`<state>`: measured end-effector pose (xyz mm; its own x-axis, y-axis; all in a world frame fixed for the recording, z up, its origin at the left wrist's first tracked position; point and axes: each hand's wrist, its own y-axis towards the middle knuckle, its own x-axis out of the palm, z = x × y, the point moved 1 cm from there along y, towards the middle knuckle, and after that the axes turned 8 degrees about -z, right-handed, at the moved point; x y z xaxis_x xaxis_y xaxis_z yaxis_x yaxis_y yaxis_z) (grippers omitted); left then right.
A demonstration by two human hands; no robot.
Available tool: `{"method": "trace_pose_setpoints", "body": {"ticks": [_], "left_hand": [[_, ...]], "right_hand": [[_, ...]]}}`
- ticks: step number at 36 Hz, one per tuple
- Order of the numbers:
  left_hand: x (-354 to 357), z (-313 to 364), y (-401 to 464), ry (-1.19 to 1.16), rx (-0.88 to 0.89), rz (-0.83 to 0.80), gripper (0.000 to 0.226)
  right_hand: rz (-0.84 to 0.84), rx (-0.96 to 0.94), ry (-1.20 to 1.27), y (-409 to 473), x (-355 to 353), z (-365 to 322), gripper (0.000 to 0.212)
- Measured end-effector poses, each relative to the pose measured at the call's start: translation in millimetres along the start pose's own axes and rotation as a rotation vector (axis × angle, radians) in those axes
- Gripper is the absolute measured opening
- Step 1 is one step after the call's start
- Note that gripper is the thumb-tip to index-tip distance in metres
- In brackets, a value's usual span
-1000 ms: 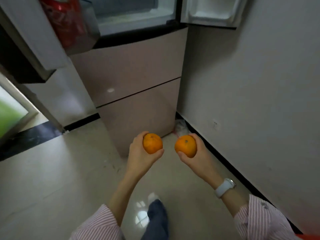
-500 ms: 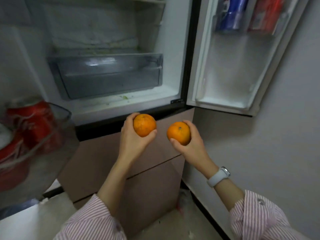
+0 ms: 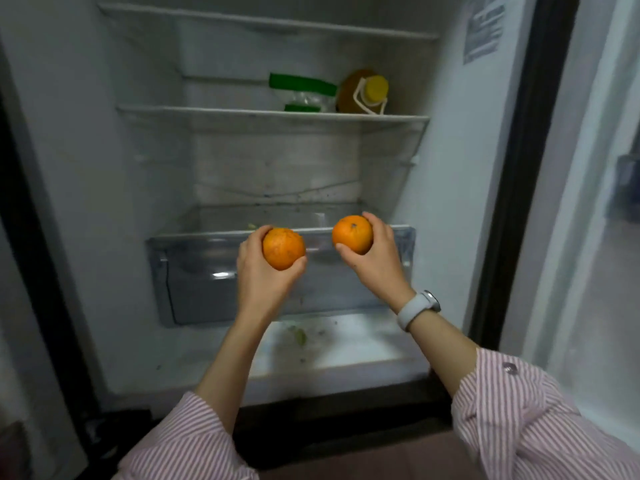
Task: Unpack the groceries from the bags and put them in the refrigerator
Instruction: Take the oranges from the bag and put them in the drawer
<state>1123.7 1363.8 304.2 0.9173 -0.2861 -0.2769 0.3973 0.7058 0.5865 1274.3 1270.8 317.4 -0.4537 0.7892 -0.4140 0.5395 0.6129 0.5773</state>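
The refrigerator stands open in front of me. My left hand grips an orange, held in front of the clear crisper drawer. My right hand, with a white watch on its wrist, grips a second orange level with the drawer's top rim. Both oranges hang side by side, a hand's width apart, just outside the drawer. No grocery bag is in view.
A glass shelf above carries a clear bag with green strips and a brown bottle with a yellow cap. The open right door stands at the right edge. Green scraps lie on the fridge floor.
My view has risen from the floor and lower drawers to the fridge interior. Both hands have lifted the oranges up and forward, to the crisper drawer's height.
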Motion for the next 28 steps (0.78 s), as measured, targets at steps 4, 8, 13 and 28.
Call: {"method": "trace_pose_setpoints", "body": {"ticks": [4, 8, 13, 28], "left_hand": [[-1.2, -15.5, 32.4, 0.070, 0.000, 0.053, 0.066], [-8.3, -25.1, 48.9, 0.117, -0.010, 0.085, 0.065], [-12.8, -33.0, 61.6, 0.156, -0.015, 0.107, 0.067], [-33.1, -28.3, 70.9, 0.160, 0.032, 0.132, 0.067]], "right_hand": [[-0.064, -0.063, -0.049, 67.7, 25.0, 10.7, 0.068], [-0.092, -0.053, -0.202, 109.8, 46.5, 21.1, 0.068], [-0.173, -0.050, -0.438, 122.5, 57.0, 27.0, 0.065], [-0.115, -0.346, -0.761, 51.8, 56.1, 52.4, 0.048]]}}
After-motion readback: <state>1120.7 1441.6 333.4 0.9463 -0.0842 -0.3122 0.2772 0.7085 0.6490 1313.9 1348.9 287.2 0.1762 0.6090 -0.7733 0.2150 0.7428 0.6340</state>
